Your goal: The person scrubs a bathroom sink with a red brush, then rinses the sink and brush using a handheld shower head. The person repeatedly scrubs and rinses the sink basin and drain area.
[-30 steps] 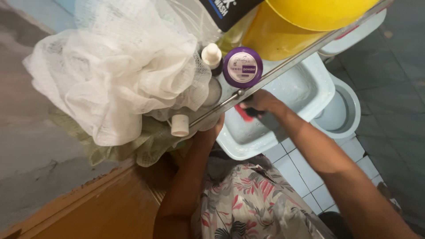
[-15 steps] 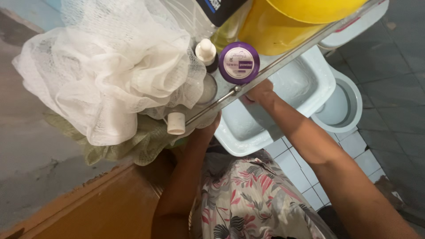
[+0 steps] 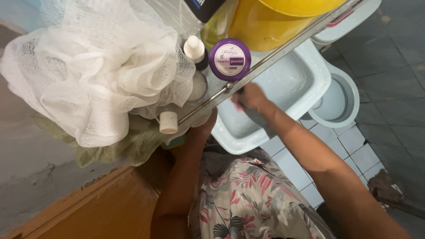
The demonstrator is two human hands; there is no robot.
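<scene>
The right hand (image 3: 251,96) reached down into the pale blue basin (image 3: 310,77), its fingers closed round a small item that showed only a sliver of red (too blurred and hidden to name), just under the metal rail (image 3: 274,57) of the shelf. The left hand (image 3: 201,128) was at the basin's near left corner, mostly hidden beneath the shelf's edge, so I could not tell whether it gripped anything or lay flat. The two hands were apart, one at each side of the basin's near end.

On the shelf above, a round purple-lidded jar (image 3: 229,59) stood against the rail at its front edge, with a small white-capped bottle (image 3: 195,48) just beside it to the left. A big white mesh sponge (image 3: 97,71) filled the shelf's left end, a green cloth (image 3: 133,144) hanging beneath it. A yellow tub (image 3: 270,24) sat at the right end. Beyond the basin's far right corner a round pale blue bowl (image 3: 349,99) rested on the tiled floor (image 3: 358,150).
</scene>
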